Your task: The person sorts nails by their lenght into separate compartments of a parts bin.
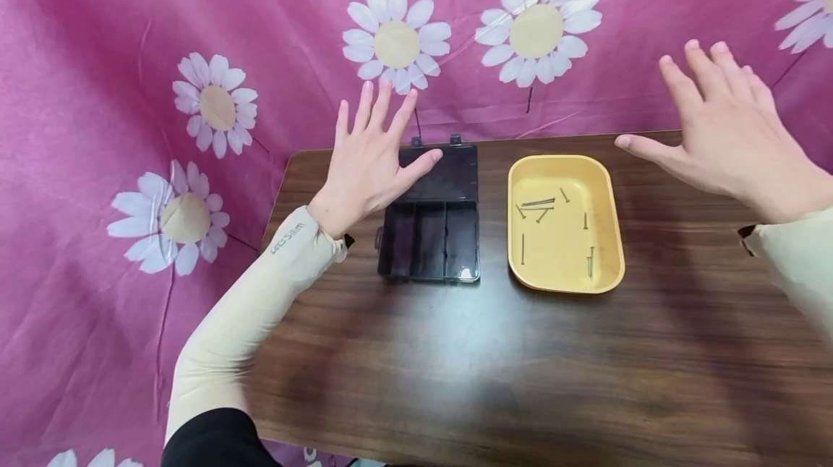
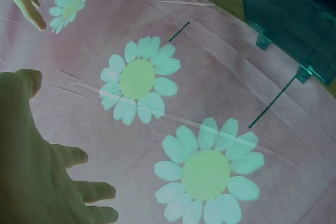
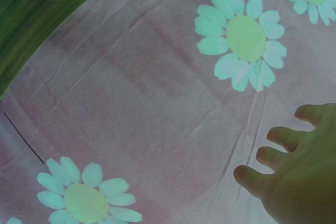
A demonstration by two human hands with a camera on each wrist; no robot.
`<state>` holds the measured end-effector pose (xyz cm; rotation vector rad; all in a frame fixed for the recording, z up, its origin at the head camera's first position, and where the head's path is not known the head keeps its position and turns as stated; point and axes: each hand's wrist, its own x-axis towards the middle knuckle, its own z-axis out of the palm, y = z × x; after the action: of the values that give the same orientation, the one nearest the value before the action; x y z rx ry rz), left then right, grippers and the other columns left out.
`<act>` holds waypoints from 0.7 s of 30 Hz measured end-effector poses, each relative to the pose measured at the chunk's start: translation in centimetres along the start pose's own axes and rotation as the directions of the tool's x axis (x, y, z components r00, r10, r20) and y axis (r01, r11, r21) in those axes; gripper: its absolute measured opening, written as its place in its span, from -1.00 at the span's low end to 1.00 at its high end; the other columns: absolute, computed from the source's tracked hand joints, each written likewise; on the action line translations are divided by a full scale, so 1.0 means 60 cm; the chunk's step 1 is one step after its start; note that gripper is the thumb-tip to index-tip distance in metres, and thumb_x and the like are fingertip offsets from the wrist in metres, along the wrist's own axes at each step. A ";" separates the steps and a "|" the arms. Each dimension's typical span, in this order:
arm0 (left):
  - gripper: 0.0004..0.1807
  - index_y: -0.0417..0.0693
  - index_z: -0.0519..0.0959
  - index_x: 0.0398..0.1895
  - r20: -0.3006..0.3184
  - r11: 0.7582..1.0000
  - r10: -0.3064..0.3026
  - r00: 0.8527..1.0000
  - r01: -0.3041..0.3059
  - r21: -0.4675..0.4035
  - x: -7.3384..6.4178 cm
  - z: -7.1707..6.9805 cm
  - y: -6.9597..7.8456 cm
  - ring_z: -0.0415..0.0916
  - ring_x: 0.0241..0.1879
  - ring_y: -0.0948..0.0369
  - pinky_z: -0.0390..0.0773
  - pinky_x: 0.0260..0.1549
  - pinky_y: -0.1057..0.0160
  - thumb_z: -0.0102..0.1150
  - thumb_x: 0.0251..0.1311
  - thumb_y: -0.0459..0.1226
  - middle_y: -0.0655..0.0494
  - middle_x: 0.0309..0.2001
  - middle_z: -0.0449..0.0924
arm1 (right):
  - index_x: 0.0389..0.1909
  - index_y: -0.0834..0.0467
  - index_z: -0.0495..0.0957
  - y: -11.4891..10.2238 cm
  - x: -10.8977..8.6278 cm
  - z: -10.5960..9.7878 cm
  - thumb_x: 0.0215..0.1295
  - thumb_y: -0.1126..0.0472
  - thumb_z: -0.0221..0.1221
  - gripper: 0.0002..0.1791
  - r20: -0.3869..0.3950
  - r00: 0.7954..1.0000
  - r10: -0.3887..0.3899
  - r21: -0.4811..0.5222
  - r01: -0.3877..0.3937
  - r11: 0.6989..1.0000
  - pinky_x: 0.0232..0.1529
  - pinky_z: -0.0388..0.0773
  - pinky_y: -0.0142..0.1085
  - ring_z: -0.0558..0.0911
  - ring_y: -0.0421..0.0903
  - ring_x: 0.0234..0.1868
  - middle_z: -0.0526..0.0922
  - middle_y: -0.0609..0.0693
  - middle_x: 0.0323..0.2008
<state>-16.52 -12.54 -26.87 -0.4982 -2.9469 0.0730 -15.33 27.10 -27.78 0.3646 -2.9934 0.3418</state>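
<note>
My left hand [image 1: 367,152] is held up with its fingers spread, overlapping the raised lid of a dark plastic compartment box [image 1: 429,241] in the head view. The box lies with its lid folded back, and dividers split its inside into three sections. To its right sits a yellow tray [image 1: 566,283] with several screws [image 1: 538,202] scattered over its bottom. Fingers spread and holding nothing, my right hand [image 1: 732,127] hovers right of the tray. The left wrist view shows the left hand [image 2: 42,171] and part of the box [image 2: 294,19]; the right wrist view shows the right hand [image 3: 299,161].
A brown wood-grain table [image 1: 416,366] bears the box and tray. Behind it and along its left side hangs a pink cloth [image 1: 293,40] printed with large white daisies, close to the table's back edge.
</note>
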 end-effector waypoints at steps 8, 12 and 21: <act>-0.09 0.41 -0.32 0.36 -0.025 1.000 0.010 1.000 -0.010 0.027 -0.007 -0.006 0.011 -0.57 0.38 0.14 -0.35 0.29 -0.10 -0.62 -0.07 0.50 0.14 0.41 -0.48 | 0.38 0.17 -0.17 -0.008 -0.015 -0.001 -0.05 -0.29 0.16 0.11 -0.037 0.999 -0.005 -0.001 0.005 1.000 0.26 -0.42 0.18 -0.39 0.14 0.38 -0.31 0.14 0.40; -0.09 0.41 -0.32 0.36 -0.052 1.000 0.014 0.999 -0.013 0.025 -0.013 -0.004 0.014 -0.56 0.39 0.14 -0.31 0.28 -0.14 -0.59 -0.08 0.51 0.14 0.42 -0.49 | 0.37 0.15 -0.12 -0.016 -0.023 -0.002 -0.08 -0.28 0.20 0.11 -0.079 0.997 -0.004 0.008 0.004 1.000 0.27 -0.35 0.19 -0.32 0.16 0.39 -0.23 0.16 0.40; -0.13 0.40 -0.22 0.37 -0.150 0.984 0.027 0.988 -0.053 -0.170 -0.031 0.011 0.009 -0.48 0.40 0.18 -0.19 0.29 -0.06 -0.34 0.00 0.42 0.19 0.43 -0.39 | 0.28 0.19 0.15 -0.038 -0.032 0.013 -0.08 -0.06 0.26 -0.10 -0.315 0.948 -0.048 0.106 0.086 0.991 0.18 -0.11 0.21 0.04 0.24 0.30 0.20 0.23 0.24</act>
<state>-14.73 -12.66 -27.81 -0.5608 -2.8120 -0.2098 -12.97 25.20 -28.34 0.3820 -2.6519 0.5189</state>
